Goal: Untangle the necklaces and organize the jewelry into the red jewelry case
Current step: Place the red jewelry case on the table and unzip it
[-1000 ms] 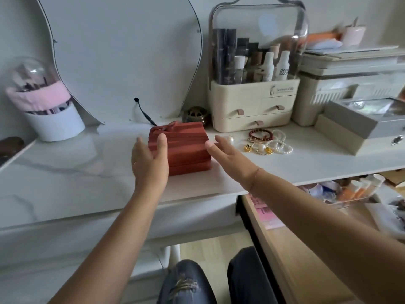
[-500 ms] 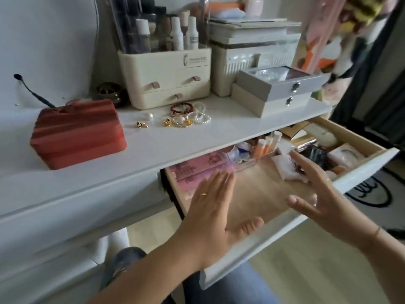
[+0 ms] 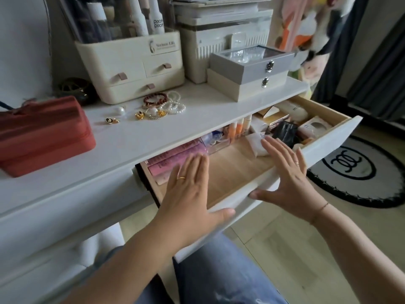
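The closed red jewelry case (image 3: 41,132) sits on the white vanity top at the left. A small heap of jewelry (image 3: 163,106) lies in front of the cream organizer: a dark red bead bracelet, pearl strands, gold pieces. A loose pearl (image 3: 119,111) and a small black-and-gold earring (image 3: 110,120) lie nearby. Both hands are at the open drawer (image 3: 324,143) below the top. My left hand (image 3: 188,189) is flat over the drawer's front rail, fingers straight. My right hand (image 3: 285,174) is spread flat on the rail too, thumb under the edge.
The drawer holds pink packets (image 3: 173,156), orange tubes, a white pouch and a black item. A cream cosmetics organizer (image 3: 131,62) and two stacked grey and cream boxes (image 3: 249,71) stand behind the jewelry. A round black-and-white rug (image 3: 359,172) lies on the floor at right.
A second ago both hands flanked the red case; the view then swung right. Since half a second ago both hands moved forward onto the drawer's front rail.
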